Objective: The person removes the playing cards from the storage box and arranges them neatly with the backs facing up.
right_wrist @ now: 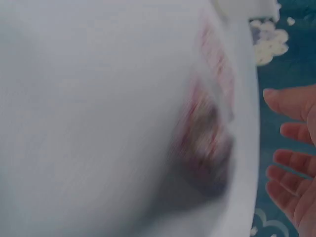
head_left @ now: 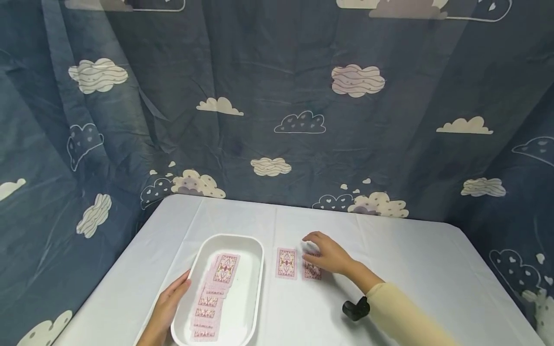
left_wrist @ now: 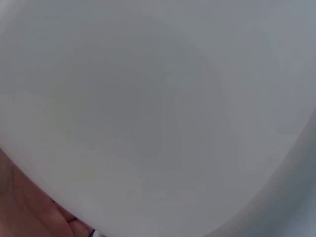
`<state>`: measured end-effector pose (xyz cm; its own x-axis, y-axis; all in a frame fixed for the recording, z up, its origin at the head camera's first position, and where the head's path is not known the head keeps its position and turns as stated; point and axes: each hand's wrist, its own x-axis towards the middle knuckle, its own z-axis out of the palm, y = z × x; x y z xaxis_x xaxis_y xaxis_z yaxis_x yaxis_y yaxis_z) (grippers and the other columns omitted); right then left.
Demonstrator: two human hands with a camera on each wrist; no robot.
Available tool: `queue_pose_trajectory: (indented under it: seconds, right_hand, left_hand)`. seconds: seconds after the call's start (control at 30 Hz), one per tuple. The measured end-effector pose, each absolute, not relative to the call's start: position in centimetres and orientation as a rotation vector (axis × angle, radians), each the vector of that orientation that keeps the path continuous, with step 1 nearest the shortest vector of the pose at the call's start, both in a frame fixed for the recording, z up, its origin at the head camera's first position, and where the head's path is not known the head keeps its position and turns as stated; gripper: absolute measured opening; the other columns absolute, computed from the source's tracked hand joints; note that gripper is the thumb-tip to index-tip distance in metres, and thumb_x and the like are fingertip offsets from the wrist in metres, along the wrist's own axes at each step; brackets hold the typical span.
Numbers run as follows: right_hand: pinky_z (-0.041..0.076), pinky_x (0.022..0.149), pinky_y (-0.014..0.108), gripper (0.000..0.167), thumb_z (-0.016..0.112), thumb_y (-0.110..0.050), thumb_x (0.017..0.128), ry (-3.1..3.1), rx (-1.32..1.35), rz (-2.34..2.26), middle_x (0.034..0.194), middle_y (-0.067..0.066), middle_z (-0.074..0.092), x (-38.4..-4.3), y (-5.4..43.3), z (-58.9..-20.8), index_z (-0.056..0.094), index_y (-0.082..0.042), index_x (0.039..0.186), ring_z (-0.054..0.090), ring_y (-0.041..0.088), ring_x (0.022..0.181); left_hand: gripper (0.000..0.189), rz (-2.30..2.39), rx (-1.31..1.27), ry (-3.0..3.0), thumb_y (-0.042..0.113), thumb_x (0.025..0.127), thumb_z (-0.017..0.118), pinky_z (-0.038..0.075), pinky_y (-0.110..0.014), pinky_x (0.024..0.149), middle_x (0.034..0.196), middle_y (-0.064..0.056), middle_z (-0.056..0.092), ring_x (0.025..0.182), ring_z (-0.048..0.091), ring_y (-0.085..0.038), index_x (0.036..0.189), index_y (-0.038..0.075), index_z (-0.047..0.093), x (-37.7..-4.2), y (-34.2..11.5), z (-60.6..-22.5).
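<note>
A white tray (head_left: 261,276) with rounded corners stands at the front left in the head view. Pink-backed playing cards (head_left: 207,301) overlap in a slanting row inside it. My left hand (head_left: 166,305) holds the tray's left side, fingers along its outer edge; the left wrist view shows fingers (left_wrist: 37,210) against the white wall. On the white cloth, right of the tray, one playing card (head_left: 286,263) lies face down. A second face-down card (head_left: 312,271) lies beside it, partly hidden under my right hand (head_left: 329,254). The right wrist view shows that hand's fingers (right_wrist: 291,158) spread, holding nothing.
A white cloth covers the table (head_left: 411,264). Behind it hangs a dark blue curtain (head_left: 277,86) with cloud prints. A black wrist-mounted device (head_left: 356,308) sits under the right forearm, by the cream sleeve (head_left: 402,312).
</note>
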<state>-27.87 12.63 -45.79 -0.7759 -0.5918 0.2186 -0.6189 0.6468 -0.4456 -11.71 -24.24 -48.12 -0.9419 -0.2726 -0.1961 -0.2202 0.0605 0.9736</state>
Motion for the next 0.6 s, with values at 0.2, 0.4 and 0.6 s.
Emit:
queue_pose_trajectory:
  seconds: [0.2,0.4,0.6]
  right_hand:
    - [0.047,0.086,0.04,0.036,0.067,-0.023,0.085,-2.747,1.016,1.006,0.116,0.005,0.058,-27.1,9.1,-44.1,0.059,-0.007,0.116,0.054,0.024,0.106]
    - [0.049,0.084,0.04,0.033,0.067,-0.023,0.085,-2.649,1.146,1.131,0.111,0.005,0.059,-25.7,5.5,-42.6,0.061,-0.006,0.113,0.055,0.024,0.103]
    - [0.048,0.085,0.034,0.029,0.068,-0.021,0.084,-2.581,1.282,0.993,0.108,0.005,0.061,-25.0,2.3,-41.8,0.063,-0.004,0.107,0.056,0.019,0.101]
  left_hand:
    - [0.057,-2.091,0.488,-2.2,0.037,0.093,0.052,0.041,-0.014,0.085,0.14,-0.01,0.039,0.103,0.048,0.007,0.138,0.003,0.039,-11.8,-24.2,-48.3]
    - [0.055,-2.099,0.443,-2.167,0.033,0.094,0.052,0.043,-0.016,0.085,0.138,-0.014,0.04,0.101,0.051,0.005,0.136,0.0,0.04,-11.8,-24.0,-48.4]
    - [0.057,-2.143,0.474,-2.155,0.037,0.094,0.051,0.044,-0.019,0.085,0.139,-0.013,0.041,0.106,0.051,-0.003,0.138,0.003,0.039,-11.6,-24.0,-48.2]
